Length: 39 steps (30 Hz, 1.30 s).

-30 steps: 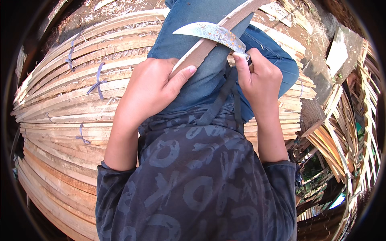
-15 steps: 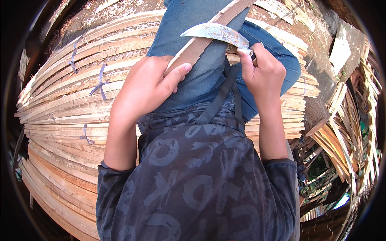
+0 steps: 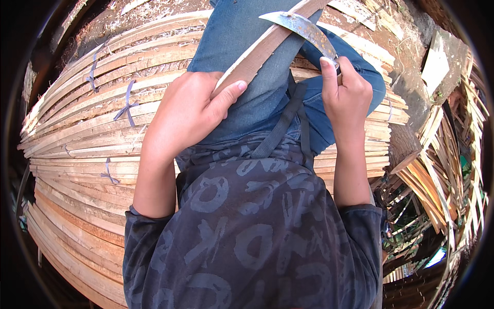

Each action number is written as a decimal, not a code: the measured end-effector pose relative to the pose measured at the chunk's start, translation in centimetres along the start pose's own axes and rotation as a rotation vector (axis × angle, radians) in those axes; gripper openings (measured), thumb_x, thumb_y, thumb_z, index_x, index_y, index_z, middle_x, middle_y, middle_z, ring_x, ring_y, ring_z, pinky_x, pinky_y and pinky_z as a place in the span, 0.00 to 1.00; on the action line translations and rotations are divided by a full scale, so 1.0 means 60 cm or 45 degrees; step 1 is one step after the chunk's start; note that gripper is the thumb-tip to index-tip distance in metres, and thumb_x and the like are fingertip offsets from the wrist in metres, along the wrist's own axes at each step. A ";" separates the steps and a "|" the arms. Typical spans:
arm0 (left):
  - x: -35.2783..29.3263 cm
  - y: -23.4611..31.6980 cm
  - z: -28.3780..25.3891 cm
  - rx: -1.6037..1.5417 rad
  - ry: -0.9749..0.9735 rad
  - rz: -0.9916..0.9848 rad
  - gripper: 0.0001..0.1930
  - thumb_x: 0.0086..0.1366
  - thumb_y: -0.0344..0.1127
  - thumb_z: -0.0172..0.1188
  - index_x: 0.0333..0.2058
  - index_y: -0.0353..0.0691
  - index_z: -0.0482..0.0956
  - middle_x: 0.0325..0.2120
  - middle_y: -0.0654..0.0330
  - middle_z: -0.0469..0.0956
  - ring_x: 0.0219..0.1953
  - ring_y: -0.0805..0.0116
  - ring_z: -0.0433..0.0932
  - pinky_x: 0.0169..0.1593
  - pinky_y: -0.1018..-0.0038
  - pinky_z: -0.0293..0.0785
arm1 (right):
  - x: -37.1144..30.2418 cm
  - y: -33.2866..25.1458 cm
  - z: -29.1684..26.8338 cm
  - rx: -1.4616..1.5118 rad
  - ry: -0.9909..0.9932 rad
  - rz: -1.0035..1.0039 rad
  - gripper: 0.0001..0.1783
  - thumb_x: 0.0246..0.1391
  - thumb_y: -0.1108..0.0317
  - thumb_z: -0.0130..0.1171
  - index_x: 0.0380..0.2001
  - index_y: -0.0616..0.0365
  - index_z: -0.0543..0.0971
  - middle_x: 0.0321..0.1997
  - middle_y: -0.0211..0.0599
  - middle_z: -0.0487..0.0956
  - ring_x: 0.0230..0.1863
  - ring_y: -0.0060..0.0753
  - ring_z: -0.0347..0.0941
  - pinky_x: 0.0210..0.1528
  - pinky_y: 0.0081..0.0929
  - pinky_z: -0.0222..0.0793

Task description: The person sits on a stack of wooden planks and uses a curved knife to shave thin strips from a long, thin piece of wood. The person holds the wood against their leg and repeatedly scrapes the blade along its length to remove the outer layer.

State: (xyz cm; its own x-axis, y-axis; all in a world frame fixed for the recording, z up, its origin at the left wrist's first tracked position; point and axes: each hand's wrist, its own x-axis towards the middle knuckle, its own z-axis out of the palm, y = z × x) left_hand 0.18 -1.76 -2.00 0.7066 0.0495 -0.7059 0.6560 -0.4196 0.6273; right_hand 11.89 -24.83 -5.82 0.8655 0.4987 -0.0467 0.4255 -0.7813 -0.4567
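Note:
A wooden strip [image 3: 257,58] slants across my jeans, its near end gripped by my left hand [image 3: 193,110] with the thumb on top. My right hand [image 3: 346,92] is closed round the handle of a sickle [image 3: 307,32], thumb pressed up near the base of the blade. The curved, rust-spotted blade crosses the strip toward its far end, its tip pointing left. Most of the handle is hidden in my fist. A pale shaved edge runs along the strip's left side.
Bundles of long wooden strips [image 3: 92,149], tied with purple cords [image 3: 126,109], lie beneath and beside me on the left. Shavings litter the ground beyond. At right stand a stone block [image 3: 445,67], a log end [image 3: 405,149] and a heap of thin slats [image 3: 432,180].
My right hand has moved the sickle away from me and slightly right, along the strip toward its far end. The left hand and strip stay almost in place.

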 end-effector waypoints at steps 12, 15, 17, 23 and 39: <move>0.001 -0.001 0.001 0.081 0.025 0.038 0.23 0.70 0.47 0.55 0.26 0.29 0.79 0.15 0.57 0.76 0.20 0.70 0.77 0.26 0.74 0.72 | 0.033 0.001 0.017 -0.117 0.079 -0.160 0.22 0.53 0.50 0.65 0.19 0.53 0.70 0.14 0.31 0.72 0.15 0.38 0.71 0.16 0.31 0.62; 0.002 0.003 0.002 0.065 0.022 0.028 0.23 0.70 0.47 0.55 0.26 0.29 0.79 0.15 0.57 0.76 0.20 0.70 0.78 0.27 0.73 0.73 | 0.040 0.011 0.018 -0.160 0.138 -0.233 0.22 0.54 0.50 0.64 0.18 0.53 0.70 0.13 0.30 0.71 0.15 0.38 0.71 0.16 0.31 0.62; 0.003 0.004 0.002 0.051 0.010 0.022 0.23 0.70 0.47 0.55 0.26 0.29 0.79 0.15 0.57 0.76 0.20 0.70 0.78 0.27 0.73 0.73 | 0.041 0.017 0.019 -0.164 0.150 -0.149 0.23 0.56 0.49 0.62 0.19 0.54 0.71 0.13 0.32 0.72 0.16 0.40 0.72 0.18 0.34 0.63; -0.013 -0.009 -0.012 0.021 0.005 0.035 0.23 0.70 0.46 0.54 0.26 0.29 0.79 0.15 0.58 0.76 0.20 0.70 0.78 0.27 0.73 0.73 | 0.072 0.266 -0.124 -0.168 0.517 0.614 0.25 0.65 0.50 0.50 0.32 0.65 0.82 0.17 0.45 0.75 0.22 0.35 0.72 0.30 0.34 0.67; -0.011 0.001 -0.003 0.015 0.041 -0.001 0.22 0.71 0.45 0.54 0.27 0.29 0.78 0.16 0.57 0.77 0.21 0.70 0.77 0.28 0.73 0.73 | 0.016 -0.020 0.027 0.461 -0.076 -0.040 0.19 0.59 0.62 0.61 0.20 0.61 0.69 0.14 0.43 0.71 0.15 0.47 0.70 0.19 0.36 0.63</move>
State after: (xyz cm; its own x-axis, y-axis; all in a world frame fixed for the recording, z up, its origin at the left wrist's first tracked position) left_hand -0.19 -1.65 -1.43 0.7144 0.0788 -0.6953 0.6536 -0.4300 0.6228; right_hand 11.76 -22.79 -6.74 0.8320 0.5496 -0.0751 0.3208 -0.5871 -0.7432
